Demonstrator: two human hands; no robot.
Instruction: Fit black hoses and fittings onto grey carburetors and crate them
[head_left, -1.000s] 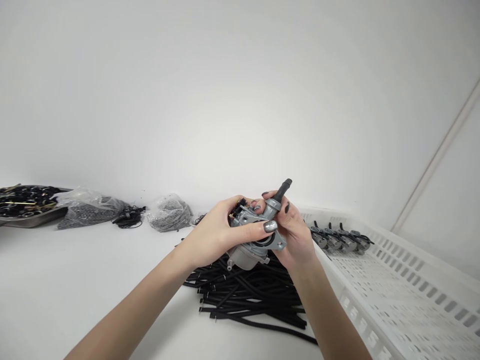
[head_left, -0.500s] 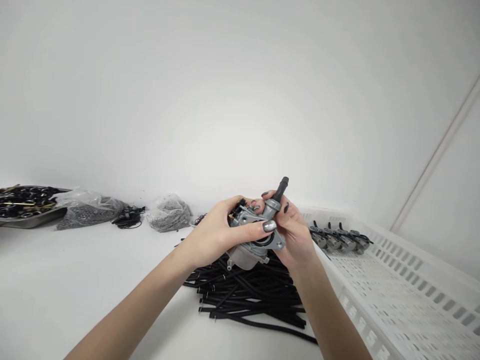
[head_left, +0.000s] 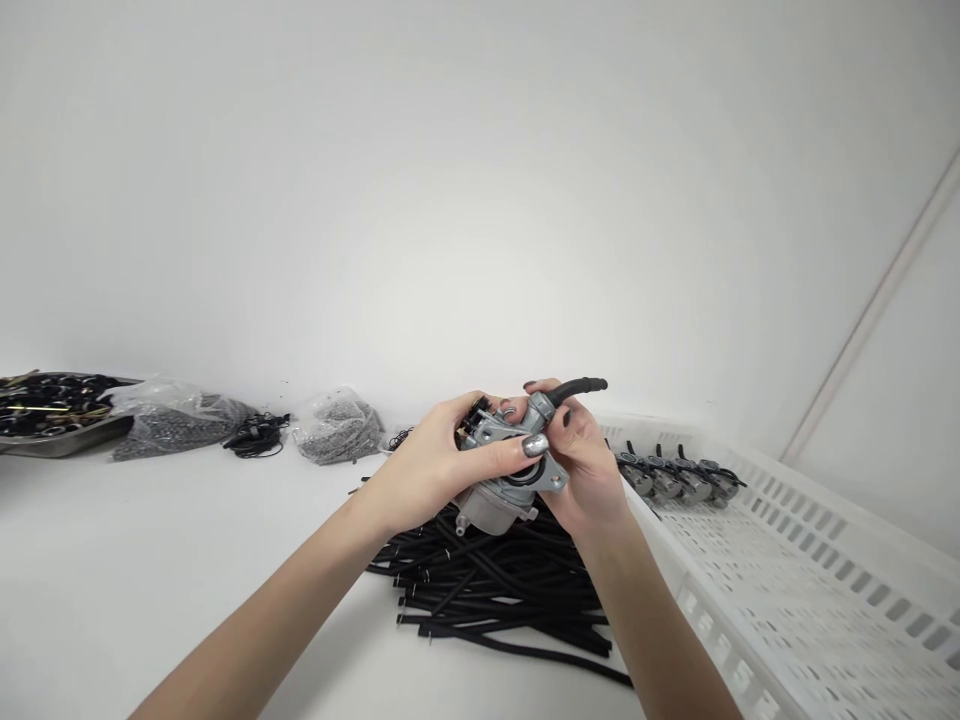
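We are holding a grey metal part (head_left: 491, 512) in both hands, above a pile of black tubes (head_left: 510, 610).
Our left hand (head_left: 411, 470) is wrapping round its near side, the thumb lying across the front by a round opening, while our right hand (head_left: 592, 470) is pinching its neck between thumb and fingers; from that neck a black rubber sleeve (head_left: 576, 388) is sticking out, bending to the right. Below, the tubes are lying across a white table (head_left: 187, 560). To the right, a white slotted basket (head_left: 832, 520) is holding a row of similar metal parts (head_left: 679, 480) at its far end; to the left, a metal tray (head_left: 79, 437), two clear bags (head_left: 180, 425) and a black wire bundle (head_left: 256, 437) are sitting along the wall (head_left: 450, 200).
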